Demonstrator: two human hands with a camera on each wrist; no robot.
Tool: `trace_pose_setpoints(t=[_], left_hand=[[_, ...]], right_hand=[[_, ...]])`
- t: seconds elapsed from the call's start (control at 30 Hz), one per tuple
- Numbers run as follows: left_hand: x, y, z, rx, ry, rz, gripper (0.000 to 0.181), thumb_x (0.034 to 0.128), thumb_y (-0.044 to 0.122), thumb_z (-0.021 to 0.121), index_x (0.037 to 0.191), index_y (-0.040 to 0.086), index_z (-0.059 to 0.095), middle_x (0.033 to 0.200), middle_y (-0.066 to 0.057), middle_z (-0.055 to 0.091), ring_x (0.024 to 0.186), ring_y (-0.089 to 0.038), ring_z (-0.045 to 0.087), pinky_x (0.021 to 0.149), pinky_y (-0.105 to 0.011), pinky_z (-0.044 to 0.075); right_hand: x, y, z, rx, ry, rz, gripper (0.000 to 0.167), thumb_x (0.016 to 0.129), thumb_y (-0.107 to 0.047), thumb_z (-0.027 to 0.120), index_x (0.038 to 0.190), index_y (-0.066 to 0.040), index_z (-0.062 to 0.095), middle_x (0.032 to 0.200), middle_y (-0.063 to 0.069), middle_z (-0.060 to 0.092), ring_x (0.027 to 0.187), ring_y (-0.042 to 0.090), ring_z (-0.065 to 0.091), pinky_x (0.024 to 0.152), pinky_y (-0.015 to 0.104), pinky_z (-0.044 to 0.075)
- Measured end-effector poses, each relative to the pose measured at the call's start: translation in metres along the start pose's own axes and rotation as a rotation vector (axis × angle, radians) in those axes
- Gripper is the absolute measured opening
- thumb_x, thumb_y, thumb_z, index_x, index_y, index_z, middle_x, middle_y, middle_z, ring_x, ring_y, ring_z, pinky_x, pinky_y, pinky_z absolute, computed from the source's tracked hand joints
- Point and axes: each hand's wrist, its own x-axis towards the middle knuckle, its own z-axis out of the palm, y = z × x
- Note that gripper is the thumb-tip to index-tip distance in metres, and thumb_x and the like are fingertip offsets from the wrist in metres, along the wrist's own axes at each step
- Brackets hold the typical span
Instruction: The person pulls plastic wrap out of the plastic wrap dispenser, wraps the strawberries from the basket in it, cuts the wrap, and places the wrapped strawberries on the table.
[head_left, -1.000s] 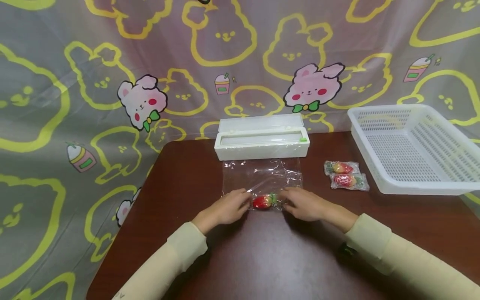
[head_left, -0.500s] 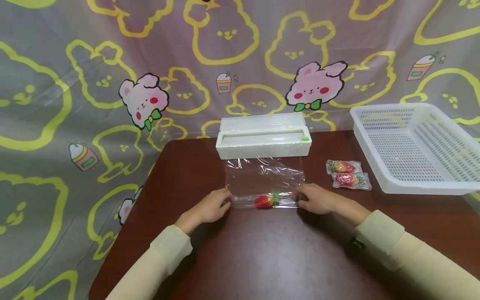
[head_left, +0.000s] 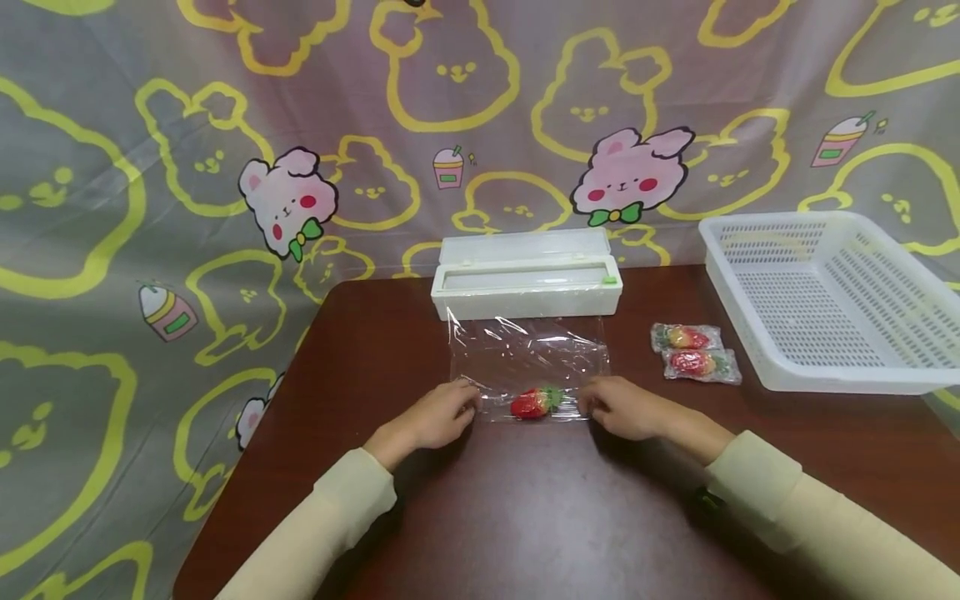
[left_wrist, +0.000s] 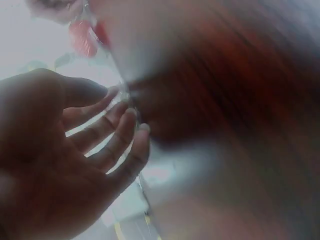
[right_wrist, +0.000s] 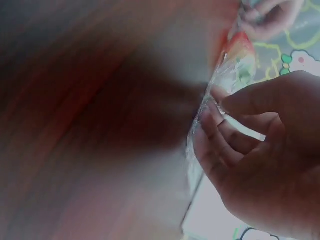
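A red strawberry (head_left: 531,403) with a green leafy top lies at the near edge of a sheet of clear plastic wrap (head_left: 517,350), on the dark table. The sheet runs back to a white wrap dispenser (head_left: 525,303) with its lid raised. To the left of the strawberry, my left hand (head_left: 438,414) pinches the near edge of the wrap between thumb and fingers. My right hand (head_left: 626,408) pinches that edge on the other side, beyond the leaves. Both wrist views show curled fingers at the wrap; the exact fingertip contact is blurred in the left wrist view.
Two wrapped strawberries (head_left: 696,363) lie side by side to the right of the sheet. A white perforated basket (head_left: 847,380) stands at the right rear. The dispenser has a green slider (head_left: 610,280). A patterned curtain (head_left: 480,100) hangs behind the table.
Both hands first moved apart from beside the strawberry, spreading the near edge of the wrap, then came slightly back inward. The strawberry barely shifted; dispenser and basket stayed put.
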Motion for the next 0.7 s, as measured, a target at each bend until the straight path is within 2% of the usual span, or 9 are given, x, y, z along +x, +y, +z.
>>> trace_pose_setpoints(t=[0.1, 0.17, 0.23, 0.33, 0.4, 0.53, 0.63, 0.7], left_hand=[[-0.008, -0.008, -0.003, 0.000, 0.016, -0.033, 0.014, 0.0962, 0.001, 0.062, 0.109, 0.002, 0.069, 0.106, -0.008, 0.066, 0.097, -0.024, 0.064, 0.088, -0.043, 0.054], [-0.012, -0.009, -0.007, 0.002, 0.013, -0.048, 0.016, 0.0960, 0.004, 0.065, 0.111, 0.003, 0.070, 0.108, -0.007, 0.066, 0.100, -0.024, 0.064, 0.089, -0.044, 0.053], [-0.014, -0.007, -0.010, 0.006, 0.004, -0.040, 0.017, 0.0956, 0.008, 0.068, 0.112, 0.005, 0.070, 0.109, -0.006, 0.067, 0.102, -0.024, 0.065, 0.091, -0.045, 0.053], [-0.012, -0.001, -0.013, 0.038, 0.000, -0.009, 0.023, 0.0931, 0.016, 0.075, 0.114, 0.007, 0.071, 0.110, -0.005, 0.067, 0.104, -0.023, 0.064, 0.092, -0.045, 0.053], [-0.010, 0.001, -0.012, 0.094, 0.001, 0.023, 0.029, 0.0903, 0.017, 0.078, 0.116, 0.006, 0.071, 0.110, -0.005, 0.066, 0.104, -0.023, 0.063, 0.092, -0.043, 0.054], [-0.009, 0.000, -0.009, 0.234, 0.005, 0.061, 0.022, 0.0847, 0.008, 0.079, 0.106, 0.006, 0.073, 0.107, -0.005, 0.067, 0.098, -0.023, 0.064, 0.085, -0.041, 0.056], [-0.010, -0.005, -0.007, 0.290, 0.029, 0.093, 0.018, 0.0814, -0.002, 0.073, 0.096, 0.007, 0.074, 0.102, -0.005, 0.068, 0.091, -0.023, 0.067, 0.078, -0.041, 0.058], [-0.011, -0.009, -0.005, 0.301, 0.059, 0.113, 0.021, 0.0817, -0.007, 0.068, 0.095, 0.007, 0.076, 0.103, -0.005, 0.069, 0.091, -0.024, 0.068, 0.077, -0.041, 0.058]], right_hand=[[-0.007, 0.004, -0.008, -0.026, 0.009, 0.060, 0.012, 0.089, 0.003, 0.064, 0.094, -0.007, 0.069, 0.093, 0.004, 0.065, 0.089, 0.019, 0.062, 0.079, 0.041, 0.054], [-0.011, 0.005, -0.014, -0.067, 0.006, 0.093, 0.010, 0.089, 0.000, 0.067, 0.094, -0.008, 0.070, 0.093, 0.003, 0.065, 0.087, 0.021, 0.063, 0.075, 0.042, 0.055], [-0.014, 0.005, -0.019, -0.128, 0.008, 0.094, 0.008, 0.088, -0.003, 0.071, 0.093, -0.010, 0.070, 0.095, 0.003, 0.067, 0.087, 0.022, 0.065, 0.073, 0.042, 0.056], [-0.017, 0.005, -0.020, -0.235, 0.014, 0.038, 0.013, 0.083, -0.008, 0.078, 0.094, -0.011, 0.073, 0.103, 0.008, 0.069, 0.088, 0.024, 0.067, 0.072, 0.044, 0.058], [-0.016, 0.006, -0.017, -0.310, 0.030, -0.034, 0.017, 0.080, -0.009, 0.081, 0.095, -0.012, 0.074, 0.103, 0.007, 0.069, 0.086, 0.024, 0.067, 0.073, 0.043, 0.058], [-0.013, 0.008, -0.006, -0.451, 0.085, -0.140, 0.014, 0.075, -0.005, 0.079, 0.085, -0.012, 0.072, 0.086, 0.000, 0.061, 0.070, 0.020, 0.061, 0.060, 0.039, 0.053], [-0.011, 0.009, -0.001, -0.538, 0.134, -0.170, 0.016, 0.074, 0.000, 0.075, 0.076, -0.012, 0.066, 0.079, -0.001, 0.057, 0.064, 0.021, 0.058, 0.054, 0.039, 0.050], [-0.011, 0.010, 0.000, -0.578, 0.155, -0.172, 0.016, 0.073, 0.001, 0.075, 0.075, -0.011, 0.064, 0.077, 0.000, 0.056, 0.062, 0.023, 0.058, 0.054, 0.039, 0.050]])
